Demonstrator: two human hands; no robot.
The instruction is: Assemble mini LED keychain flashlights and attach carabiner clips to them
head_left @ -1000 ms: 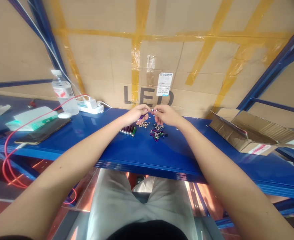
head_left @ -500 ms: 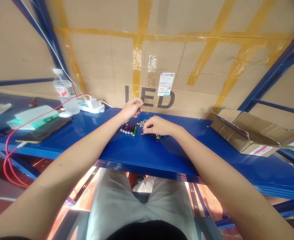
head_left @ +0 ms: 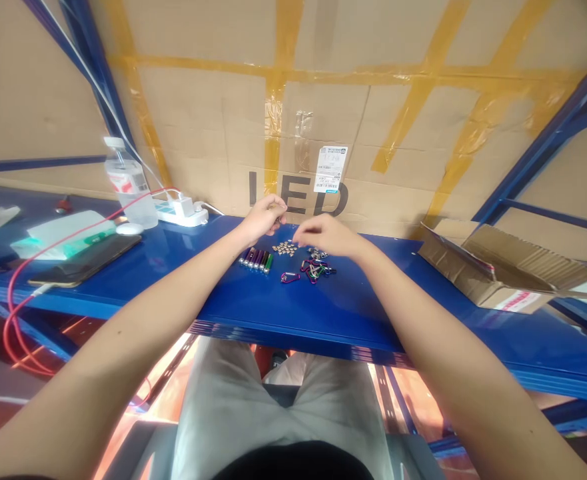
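My left hand (head_left: 264, 218) hovers above the back of the blue shelf with its fingers curled together; whatever they may hold is hidden. My right hand (head_left: 324, 235), a little blurred, is over the small parts with loosely bent fingers and nothing visible in them. Below its fingertips lie several small round metal pieces (head_left: 284, 249). To their left is a row of short purple, dark and green tubes (head_left: 257, 260) with silver ends. One pinkish-purple carabiner (head_left: 290, 277) lies apart, near a pile of coloured carabiners (head_left: 316, 269). Small silver parts (head_left: 318, 253) show partly under my right hand.
An open cardboard box (head_left: 503, 267) stands at right on the blue shelf (head_left: 293, 313). At left are a bottle (head_left: 132, 187), a white power strip (head_left: 183, 212), a dark tablet-like slab (head_left: 83, 259) and a red cable (head_left: 16, 293). A large cardboard sheet (head_left: 198, 133) closes the back.
My right hand has let go of the pinkish-purple carabiner, which now lies on the shelf, and has moved up and away toward the back. My left hand has hardly moved.
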